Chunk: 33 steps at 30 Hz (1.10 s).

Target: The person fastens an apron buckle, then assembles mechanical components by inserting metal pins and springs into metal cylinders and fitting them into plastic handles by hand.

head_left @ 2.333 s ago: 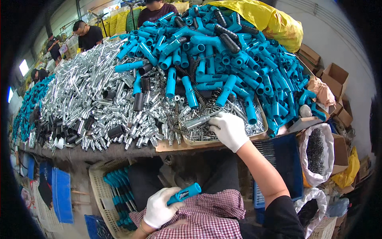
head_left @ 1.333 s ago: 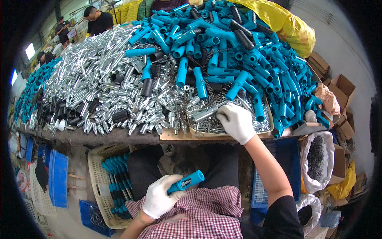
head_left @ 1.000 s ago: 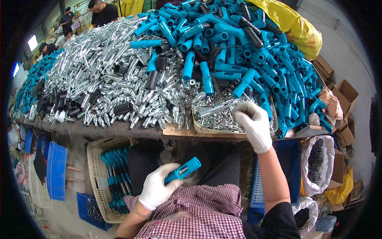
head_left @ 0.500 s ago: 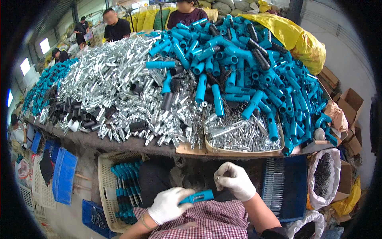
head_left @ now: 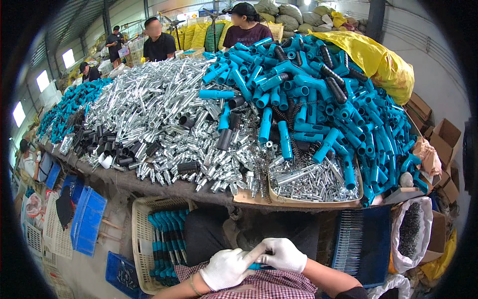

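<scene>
1. One left hand point(head_left: 224, 269), gloved: fingers point(head_left: 254, 253) grip a teal tube point(head_left: 255, 266) above checked cloth point(head_left: 269, 287).
2. One right hand point(head_left: 285, 255), gloved: fingers bend over the tube; cannot tell if they pinch anything.
3. One cream crate point(head_left: 136, 234), left: holds teal-and-black assemblies point(head_left: 172, 245).
4. One worktop point(head_left: 124, 181), beyond: carries silver parts point(head_left: 164, 122).

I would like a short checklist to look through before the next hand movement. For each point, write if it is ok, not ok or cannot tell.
1. Left hand holding the teal tube: ok.
2. Right hand brought to the tube: ok, it meets the left hand there.
3. Tube in clear view: not ok, the hands cover most of it.
4. Small part inside the right hand: cannot tell, its grip is hidden.
5. Tray stocked with small metal parts: ok.
</scene>
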Each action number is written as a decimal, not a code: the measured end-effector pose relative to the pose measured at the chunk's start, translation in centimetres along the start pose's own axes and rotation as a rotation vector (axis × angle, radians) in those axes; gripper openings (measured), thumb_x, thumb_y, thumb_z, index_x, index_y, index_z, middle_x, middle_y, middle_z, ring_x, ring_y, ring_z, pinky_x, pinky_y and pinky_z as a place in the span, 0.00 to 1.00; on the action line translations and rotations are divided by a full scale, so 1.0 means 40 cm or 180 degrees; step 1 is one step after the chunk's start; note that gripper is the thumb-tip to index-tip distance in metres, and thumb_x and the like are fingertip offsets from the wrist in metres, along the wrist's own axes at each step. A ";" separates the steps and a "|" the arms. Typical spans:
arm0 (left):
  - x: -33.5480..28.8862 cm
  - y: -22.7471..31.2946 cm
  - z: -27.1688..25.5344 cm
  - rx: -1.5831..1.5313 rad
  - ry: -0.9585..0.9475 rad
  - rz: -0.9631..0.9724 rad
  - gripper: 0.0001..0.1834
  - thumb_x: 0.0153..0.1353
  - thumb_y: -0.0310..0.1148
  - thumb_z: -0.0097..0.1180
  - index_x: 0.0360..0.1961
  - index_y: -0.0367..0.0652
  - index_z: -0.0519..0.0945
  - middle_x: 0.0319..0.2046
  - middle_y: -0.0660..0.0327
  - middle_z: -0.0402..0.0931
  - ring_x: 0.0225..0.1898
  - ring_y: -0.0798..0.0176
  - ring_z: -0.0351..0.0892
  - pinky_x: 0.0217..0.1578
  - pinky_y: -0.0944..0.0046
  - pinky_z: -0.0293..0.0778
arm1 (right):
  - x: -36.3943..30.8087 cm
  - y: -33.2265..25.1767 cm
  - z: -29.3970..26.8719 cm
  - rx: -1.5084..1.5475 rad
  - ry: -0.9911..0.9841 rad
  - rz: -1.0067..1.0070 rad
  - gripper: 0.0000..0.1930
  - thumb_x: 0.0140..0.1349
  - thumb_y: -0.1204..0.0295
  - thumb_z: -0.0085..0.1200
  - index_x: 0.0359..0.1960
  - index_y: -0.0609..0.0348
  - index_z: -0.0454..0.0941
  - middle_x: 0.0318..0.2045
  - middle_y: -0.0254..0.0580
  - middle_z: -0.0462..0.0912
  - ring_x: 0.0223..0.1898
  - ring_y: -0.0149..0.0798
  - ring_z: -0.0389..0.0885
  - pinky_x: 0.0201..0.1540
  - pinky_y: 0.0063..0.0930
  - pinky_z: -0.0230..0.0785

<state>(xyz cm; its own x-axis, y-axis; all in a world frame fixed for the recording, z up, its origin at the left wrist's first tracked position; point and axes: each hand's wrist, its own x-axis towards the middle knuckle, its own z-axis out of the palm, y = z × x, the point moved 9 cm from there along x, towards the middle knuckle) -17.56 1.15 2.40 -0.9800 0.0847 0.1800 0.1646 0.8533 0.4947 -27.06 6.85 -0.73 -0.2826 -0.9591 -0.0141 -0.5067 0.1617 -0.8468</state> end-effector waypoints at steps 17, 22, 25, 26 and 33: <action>-0.007 -0.030 -0.023 -0.0007 0.0261 -0.0377 0.39 0.45 0.38 0.71 0.59 0.38 0.72 0.29 0.53 0.80 0.30 0.51 0.83 0.30 0.56 0.78 | -0.048 -0.072 0.022 -0.1479 -0.0047 -0.0691 0.21 0.52 0.63 0.65 0.46 0.58 0.78 0.38 0.42 0.82 0.37 0.46 0.83 0.38 0.37 0.76; -0.026 -0.049 0.022 -0.0773 0.0163 -0.0886 0.33 0.50 0.37 0.70 0.57 0.38 0.73 0.42 0.48 0.82 0.41 0.45 0.84 0.39 0.54 0.81 | -0.057 -0.071 0.034 -0.1635 0.0005 -0.1070 0.20 0.51 0.68 0.61 0.46 0.59 0.77 0.38 0.42 0.80 0.38 0.45 0.80 0.39 0.36 0.74; -0.025 -0.057 0.038 -0.1067 0.0116 -0.1095 0.31 0.51 0.37 0.70 0.55 0.39 0.74 0.46 0.47 0.81 0.45 0.43 0.83 0.43 0.54 0.80 | -0.063 -0.083 0.024 -0.1826 0.0194 -0.1501 0.16 0.53 0.70 0.55 0.45 0.59 0.76 0.36 0.41 0.79 0.35 0.43 0.77 0.38 0.34 0.72; -0.022 -0.058 0.039 -0.1179 0.0165 -0.1118 0.30 0.51 0.37 0.70 0.54 0.39 0.75 0.46 0.46 0.81 0.45 0.43 0.83 0.44 0.54 0.80 | -0.066 -0.084 0.017 -0.1695 0.0237 -0.1608 0.16 0.53 0.70 0.55 0.44 0.59 0.76 0.37 0.41 0.79 0.36 0.44 0.77 0.39 0.35 0.72; 0.007 -0.023 -0.001 -0.0757 0.0439 -0.0394 0.21 0.49 0.28 0.68 0.45 0.39 0.79 0.43 0.48 0.81 0.42 0.44 0.83 0.42 0.55 0.80 | -0.063 -0.086 -0.105 -0.0651 0.0719 -0.1280 0.15 0.45 0.70 0.69 0.36 0.55 0.80 0.39 0.41 0.82 0.38 0.46 0.82 0.41 0.37 0.76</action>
<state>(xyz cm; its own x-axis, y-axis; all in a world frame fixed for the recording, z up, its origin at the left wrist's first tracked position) -17.99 0.37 2.04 -0.9725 -0.0970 0.2116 0.0824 0.7070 0.7024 -28.01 9.69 4.45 -0.1900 -0.8844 0.4263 -0.7545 -0.1463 -0.6398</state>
